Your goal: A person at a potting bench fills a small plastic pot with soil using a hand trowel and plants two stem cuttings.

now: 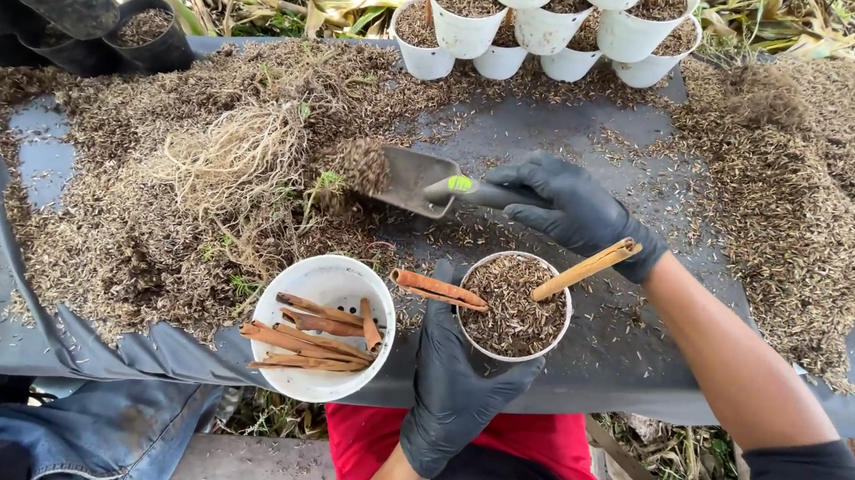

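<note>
Nearest the camera, the left hand (453, 377), in a black glove, cups a small white pot (514, 306) from below at the near edge of the bench (620, 354), its fingers (441, 306) wrapped shut around the pot's wall. Brown husk mix fills that pot, and a cinnamon-like stick (586, 269) stands tilted in it toward the right; another stick (439, 289) lies across the left hand's fingers, touching the rim. Just to the left sits a white bowl (323, 326) holding several more brown sticks. Farther out, the right hand (575, 212), also gloved in black, has its fingers clamped on the handle of a grey metal scoop (414, 181), whose blade carries a heap of the mix beside a loose mound with pale roots (232, 161). At the far edge stand filled white pots (548, 28) and, far left, black pots (72, 10)
</note>
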